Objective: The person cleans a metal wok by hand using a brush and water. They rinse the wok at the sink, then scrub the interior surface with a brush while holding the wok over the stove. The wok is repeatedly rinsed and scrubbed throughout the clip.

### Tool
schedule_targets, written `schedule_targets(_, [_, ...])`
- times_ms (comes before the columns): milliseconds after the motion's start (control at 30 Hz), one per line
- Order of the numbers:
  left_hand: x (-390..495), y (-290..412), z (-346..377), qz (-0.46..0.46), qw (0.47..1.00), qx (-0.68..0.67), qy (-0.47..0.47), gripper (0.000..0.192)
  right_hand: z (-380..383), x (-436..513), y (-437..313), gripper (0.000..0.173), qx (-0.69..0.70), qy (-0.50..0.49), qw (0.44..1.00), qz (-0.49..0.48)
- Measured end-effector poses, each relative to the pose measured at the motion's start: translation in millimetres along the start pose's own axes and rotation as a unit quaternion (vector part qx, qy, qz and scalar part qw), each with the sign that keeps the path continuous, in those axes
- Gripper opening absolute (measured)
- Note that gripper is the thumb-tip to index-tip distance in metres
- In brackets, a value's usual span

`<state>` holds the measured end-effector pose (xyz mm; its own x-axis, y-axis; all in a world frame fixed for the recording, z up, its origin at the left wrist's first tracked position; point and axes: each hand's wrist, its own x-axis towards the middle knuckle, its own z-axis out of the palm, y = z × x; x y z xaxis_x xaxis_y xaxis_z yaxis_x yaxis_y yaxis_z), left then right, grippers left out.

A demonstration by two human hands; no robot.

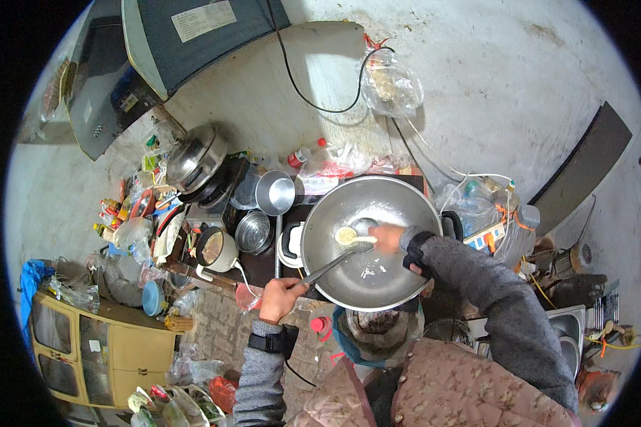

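Observation:
A large metal wok [371, 291] with black side handles stands in front of me, with small white bits on its inner surface. My left hand [279, 300] grips the handle of a long metal cooking utensil [326, 267]. It reaches over the wok's rim, and its far end is partly hidden by the spoon. My right hand [389, 238], blurred, is above the inside of the wok. It holds a white spoon [346, 235] by the handle, and a pale yellowish substance fills the spoon's bowl. The spoon crosses above the metal utensil.
Left of the wok are a long-handled metal ladle [275, 193], a round metal steamer pan [253, 232] and a white electric pot [217, 248]. A lidded pan [195, 160] sits further left. A power strip [483, 236] with cords lies right of the wok. A sink [569, 331] is at lower right.

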<state>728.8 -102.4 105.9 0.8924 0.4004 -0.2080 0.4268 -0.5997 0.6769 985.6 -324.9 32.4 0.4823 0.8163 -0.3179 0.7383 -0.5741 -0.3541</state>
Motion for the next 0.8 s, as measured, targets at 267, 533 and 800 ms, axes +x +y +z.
schedule_targets(267, [-2.6, -1.1, 7.5, 0.02, 0.998, 0.036, 0.04, 0.033, -7.8, 0.7, -3.9, 0.024, -0.04, -0.012, 0.999, 0.007])
schedule_targets(533, [-24.1, 19.2, -0.8, 0.073, 0.983, 0.145, 0.086, 0.028, -20.8, -31.1, -1.2, 0.021, -0.099, 0.101, 0.99, -0.009])
schedule_targets(800, [-31.5, 28.2, 7.3, 0.127, 0.955, 0.238, 0.125, 0.023, -5.7, -28.0, 2.9, 0.018, -0.139, 0.101, 0.985, -0.018])
